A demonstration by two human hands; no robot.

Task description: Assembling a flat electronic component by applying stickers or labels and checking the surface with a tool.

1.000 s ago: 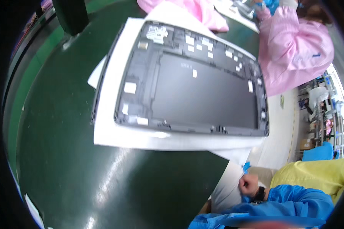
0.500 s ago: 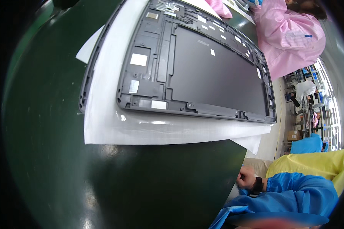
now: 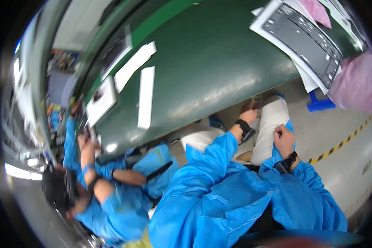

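Grip of our right hand (image 3: pixel 284 140): fingers curled in on themselves in a loose fist, beside our light trousers (image 3: pixel 270 113).
Grip of our left hand (image 3: pixel 249 114): lowered near the table edge; its fingers are blurred, so we cannot tell whether they are closed or hold anything.
Wrists: we wear a black band on each, below blue sleeves (image 3: pixel 211 159).
Green table (image 3: pixel 202 53): spreads beyond our hands, its near edge running at a slant.
Dark panel (image 3: pixel 304 39): lies at the table's far right end, dotted with small white patches, on white sheets (image 3: pixel 263 29), well apart from both our hands.
White strips (image 3: pixel 146 97): two lie to the left on the tabletop, near a white block (image 3: pixel 101 101).
Co-worker (image 3: pixel 111 215): at our left in blue, arms reaching toward the table's left end.
Pink garment (image 3: pixel 357 80): at the right, just beside the panel's sheets.
Floor: we see yellow-and-black tape (image 3: pixel 341 144) and a blue object (image 3: pixel 321 104) below the panel's end.
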